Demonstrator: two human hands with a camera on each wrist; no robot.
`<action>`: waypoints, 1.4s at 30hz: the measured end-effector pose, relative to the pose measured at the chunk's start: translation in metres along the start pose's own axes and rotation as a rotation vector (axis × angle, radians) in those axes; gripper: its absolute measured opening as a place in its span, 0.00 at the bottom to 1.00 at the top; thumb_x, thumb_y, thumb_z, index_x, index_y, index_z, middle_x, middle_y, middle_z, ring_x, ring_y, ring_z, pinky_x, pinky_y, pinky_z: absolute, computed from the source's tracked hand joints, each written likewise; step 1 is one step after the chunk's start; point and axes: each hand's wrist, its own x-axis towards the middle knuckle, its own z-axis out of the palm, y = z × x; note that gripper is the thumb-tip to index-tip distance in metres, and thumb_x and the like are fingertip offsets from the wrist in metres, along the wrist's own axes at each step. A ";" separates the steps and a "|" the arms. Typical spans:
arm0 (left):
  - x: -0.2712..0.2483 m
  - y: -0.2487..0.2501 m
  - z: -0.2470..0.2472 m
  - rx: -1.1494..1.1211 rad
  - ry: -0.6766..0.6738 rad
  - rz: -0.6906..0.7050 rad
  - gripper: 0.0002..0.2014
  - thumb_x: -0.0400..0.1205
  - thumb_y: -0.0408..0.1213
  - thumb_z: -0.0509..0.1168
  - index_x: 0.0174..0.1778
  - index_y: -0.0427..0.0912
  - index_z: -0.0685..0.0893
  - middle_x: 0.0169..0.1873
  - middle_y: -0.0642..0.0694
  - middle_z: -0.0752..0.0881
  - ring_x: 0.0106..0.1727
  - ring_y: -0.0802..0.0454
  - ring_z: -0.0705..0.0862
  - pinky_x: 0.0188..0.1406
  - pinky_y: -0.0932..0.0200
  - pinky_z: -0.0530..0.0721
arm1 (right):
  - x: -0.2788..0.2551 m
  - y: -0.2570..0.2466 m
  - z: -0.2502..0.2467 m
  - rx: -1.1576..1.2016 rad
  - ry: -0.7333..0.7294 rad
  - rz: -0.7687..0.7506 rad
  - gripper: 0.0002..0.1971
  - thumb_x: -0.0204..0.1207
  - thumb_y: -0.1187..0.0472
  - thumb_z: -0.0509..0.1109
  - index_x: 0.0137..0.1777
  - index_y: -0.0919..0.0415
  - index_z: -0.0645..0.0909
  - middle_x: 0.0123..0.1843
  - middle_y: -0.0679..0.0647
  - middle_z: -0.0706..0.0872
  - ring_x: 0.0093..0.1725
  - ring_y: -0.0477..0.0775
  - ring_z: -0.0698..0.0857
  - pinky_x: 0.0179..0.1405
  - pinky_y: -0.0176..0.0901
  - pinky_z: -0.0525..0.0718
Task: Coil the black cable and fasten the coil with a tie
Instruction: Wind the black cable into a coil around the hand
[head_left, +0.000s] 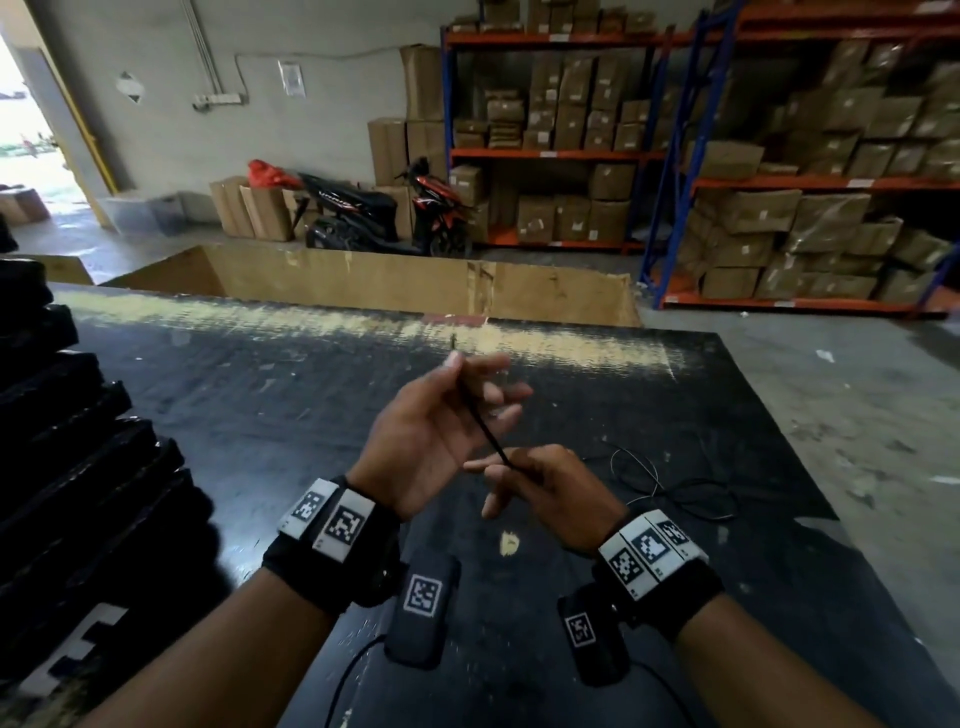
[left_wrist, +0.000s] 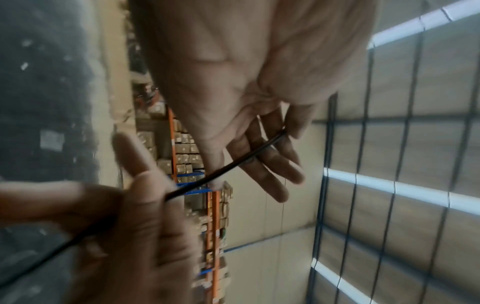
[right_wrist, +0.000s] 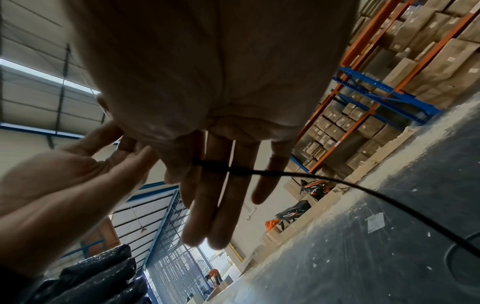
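table: large dark scuffed worktop (head_left: 311, 415), below both hands; pale worn strip along its far edge, beyond the fingertips.
racks: blue-and-orange steel shelving (head_left: 675, 156) packed with brown cardboard boxes, well beyond the fingers, far right.
stack: pile of black textured sheets (head_left: 67, 441), well left of the left hand's fingers.
scooter: black-and-red scooter (head_left: 384, 213) parked by the back wall, far past the fingertips.
left hand: left hand (head_left: 431, 431) raised over the table, palm turned toward the right hand. Thumb and forefinger pinch the thin black cable (head_left: 483, 426) near its end; a short tip sticks up past the fingertips. Other fingers (left_wrist: 275, 164) spread loosely, lying behind the cable.
right hand: right hand (head_left: 545, 488) just beside and below the left, near touching. Thumb and forefinger pinch the cable at its lower point; remaining fingers (right_wrist: 223, 205) straight and close together, with the little finger slightly apart.
cable: short straight taut run between the two pinches. From the right hand's fingers it drops to the table on the right and lies there in loose uncoiled loops (head_left: 675, 493).
tie: cannot tell; a thicker black section sits on the cable (right_wrist: 221, 166) across the right fingers, too blurred to identify.
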 end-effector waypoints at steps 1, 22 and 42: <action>0.003 0.007 -0.002 -0.075 -0.017 0.020 0.23 0.91 0.45 0.52 0.58 0.40 0.92 0.40 0.43 0.91 0.61 0.42 0.91 0.78 0.29 0.72 | -0.001 0.001 -0.001 0.012 -0.001 -0.004 0.14 0.88 0.53 0.64 0.64 0.53 0.89 0.39 0.55 0.95 0.43 0.50 0.94 0.57 0.45 0.89; 0.011 -0.015 -0.023 0.136 -0.279 -0.618 0.22 0.89 0.49 0.57 0.80 0.56 0.79 0.79 0.36 0.80 0.81 0.34 0.75 0.77 0.12 0.57 | 0.064 -0.056 -0.125 -0.477 0.045 0.031 0.20 0.73 0.63 0.81 0.26 0.53 0.75 0.24 0.46 0.77 0.25 0.41 0.73 0.34 0.41 0.74; 0.074 0.048 -0.026 -0.380 -0.336 -0.044 0.19 0.90 0.50 0.55 0.78 0.60 0.72 0.89 0.34 0.60 0.88 0.30 0.61 0.67 0.02 0.56 | -0.004 -0.003 -0.051 0.310 -0.086 0.164 0.23 0.90 0.53 0.58 0.41 0.63 0.88 0.21 0.49 0.68 0.21 0.47 0.64 0.24 0.42 0.60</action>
